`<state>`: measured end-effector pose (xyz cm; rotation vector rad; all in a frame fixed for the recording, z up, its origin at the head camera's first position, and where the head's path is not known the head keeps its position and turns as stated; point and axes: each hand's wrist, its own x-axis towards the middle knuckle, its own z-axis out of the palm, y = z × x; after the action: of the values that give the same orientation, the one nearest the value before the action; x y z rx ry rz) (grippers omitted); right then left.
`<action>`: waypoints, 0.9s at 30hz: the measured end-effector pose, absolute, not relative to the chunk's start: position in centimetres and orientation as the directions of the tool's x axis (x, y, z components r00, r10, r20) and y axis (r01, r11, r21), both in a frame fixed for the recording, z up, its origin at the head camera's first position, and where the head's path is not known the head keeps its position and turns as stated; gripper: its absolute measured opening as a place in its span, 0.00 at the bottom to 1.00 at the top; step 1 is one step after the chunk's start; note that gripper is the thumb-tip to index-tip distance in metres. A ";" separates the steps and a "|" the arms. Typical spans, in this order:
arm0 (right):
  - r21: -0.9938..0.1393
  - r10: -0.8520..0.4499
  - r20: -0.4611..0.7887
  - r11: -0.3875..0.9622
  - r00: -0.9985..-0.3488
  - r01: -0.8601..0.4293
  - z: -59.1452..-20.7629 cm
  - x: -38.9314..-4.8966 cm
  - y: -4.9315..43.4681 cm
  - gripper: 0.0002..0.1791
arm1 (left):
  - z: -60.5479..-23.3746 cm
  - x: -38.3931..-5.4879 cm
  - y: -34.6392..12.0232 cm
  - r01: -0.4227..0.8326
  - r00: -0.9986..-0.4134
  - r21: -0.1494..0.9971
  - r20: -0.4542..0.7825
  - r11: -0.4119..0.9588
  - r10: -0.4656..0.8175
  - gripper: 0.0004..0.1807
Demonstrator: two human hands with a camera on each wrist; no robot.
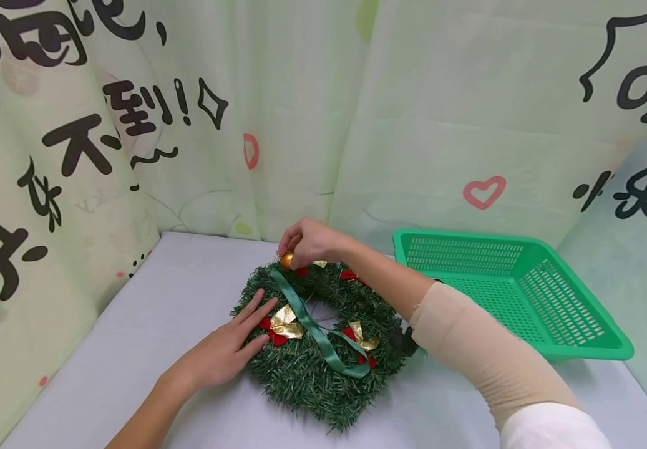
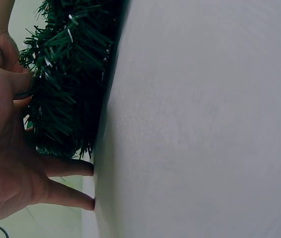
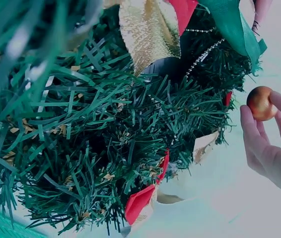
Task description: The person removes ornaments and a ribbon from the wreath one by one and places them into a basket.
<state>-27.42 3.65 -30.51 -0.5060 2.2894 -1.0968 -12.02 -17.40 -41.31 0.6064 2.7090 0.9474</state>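
A green Christmas wreath (image 1: 323, 374) with red and gold bows lies on the table, and a green ribbon (image 1: 312, 324) runs across it. At its far edge, my right hand (image 1: 314, 242) pinches a gold ball ornament (image 1: 286, 260) between thumb and fingers; the right wrist view shows the ball (image 3: 261, 103) at the fingertips beside the wreath (image 3: 110, 119). My left hand (image 1: 224, 350) rests with spread fingers on the wreath's left side, near a gold bow (image 1: 286, 322). In the left wrist view, two fingertips of that hand (image 2: 11, 168) reach down to the tabletop.
A green plastic basket (image 1: 516, 234) stands right of the wreath, behind my right forearm. The table (image 1: 132, 349) has a pale cover. Printed curtains (image 1: 413, 125) hang behind it and along both sides.
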 end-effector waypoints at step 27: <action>-0.815 -0.575 -0.196 0.546 -0.794 -0.193 -30.0 -26.4 6.8 0.19 | -41.4 -11.9 -17.3 0.311 -0.896 0.634 -0.053 0.708 0.441 0.36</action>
<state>-26.38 6.82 -30.04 -0.6231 2.3398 -1.1556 -11.94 -17.32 -41.39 0.6052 2.7148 0.9527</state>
